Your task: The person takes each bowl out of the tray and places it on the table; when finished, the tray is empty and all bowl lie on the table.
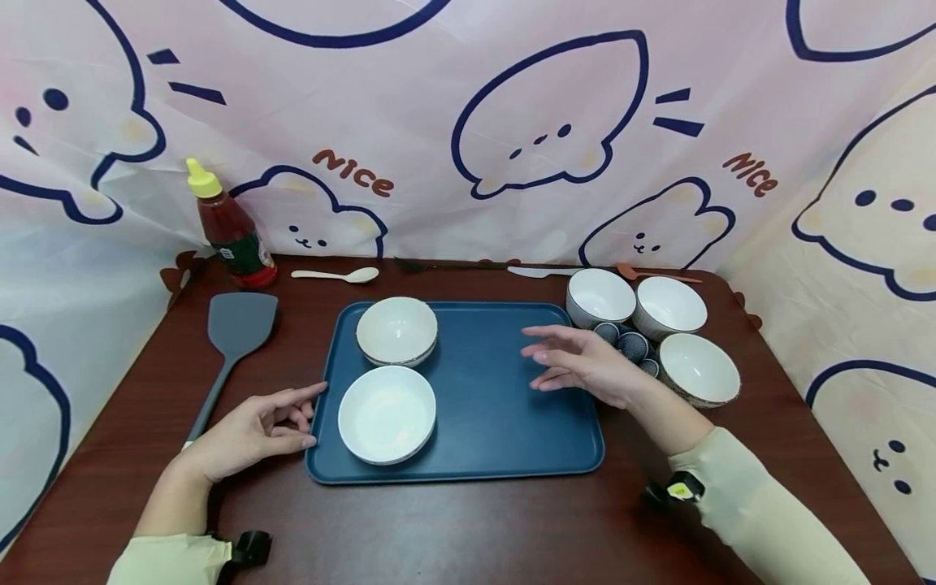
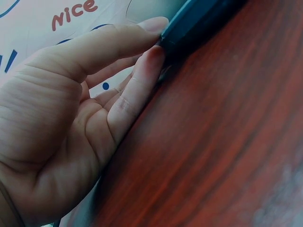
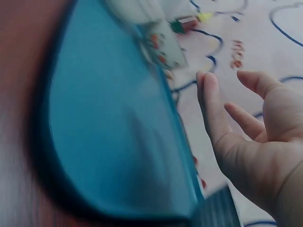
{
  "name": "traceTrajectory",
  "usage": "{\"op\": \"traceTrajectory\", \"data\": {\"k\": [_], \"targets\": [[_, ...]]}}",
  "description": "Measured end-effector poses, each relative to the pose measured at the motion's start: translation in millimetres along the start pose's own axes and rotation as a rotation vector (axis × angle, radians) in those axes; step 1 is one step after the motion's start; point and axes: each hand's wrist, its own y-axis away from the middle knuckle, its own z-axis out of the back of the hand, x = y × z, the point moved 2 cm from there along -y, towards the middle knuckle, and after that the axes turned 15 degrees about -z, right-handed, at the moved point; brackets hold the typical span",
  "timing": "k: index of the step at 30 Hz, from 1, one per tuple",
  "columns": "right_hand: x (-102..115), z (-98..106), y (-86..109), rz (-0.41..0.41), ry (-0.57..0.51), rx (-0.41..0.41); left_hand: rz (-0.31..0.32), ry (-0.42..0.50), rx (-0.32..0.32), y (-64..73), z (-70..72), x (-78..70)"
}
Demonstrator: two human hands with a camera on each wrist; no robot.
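Observation:
At the left rim of the blue tray (image 1: 512, 390), my left hand (image 1: 252, 431) touches the edge with its index finger and thumb, set apart along the rim. In the left wrist view, fingertips (image 2: 152, 59) press against the tray's side, low by the table. My right hand (image 1: 585, 361) hovers over the tray's right part, fingers spread and holding nothing. Two white bowls stand on the tray's left half: a rear bowl (image 1: 397, 329) and a front bowl (image 1: 387, 414). In the right wrist view, the right hand (image 3: 255, 132) hangs above the tray's surface (image 3: 109, 123).
Right of the tray stand three white bowls (image 1: 601, 294), with several small dark patterned cups (image 1: 632, 345) between them. A grey spatula (image 1: 237, 325) and a red sauce bottle (image 1: 232, 227) are at the left. A spoon (image 1: 336, 276) and knife (image 1: 541, 271) lie along the back.

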Motion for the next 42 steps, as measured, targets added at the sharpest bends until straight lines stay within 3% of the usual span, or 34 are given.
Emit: {"op": "traceTrajectory", "data": {"k": [8,18,36,42], "targets": [[13,-31,-50.9,-0.039,0.049,0.056,0.014,0.008,-0.010,1.7,-0.4,-0.7],[19,-49,-92.4,-0.059,-0.058,0.062,0.013,0.005,0.004,-2.8,-1.7,-1.7],[38,-96,-125.4,-0.092,-0.091,0.180,0.018,-0.021,-0.006,-1.9,-2.4,0.1],[40,-100,-125.7,-0.106,-0.144,0.164,0.010,-0.025,-0.003,-2.5,-3.0,-1.1]]}}
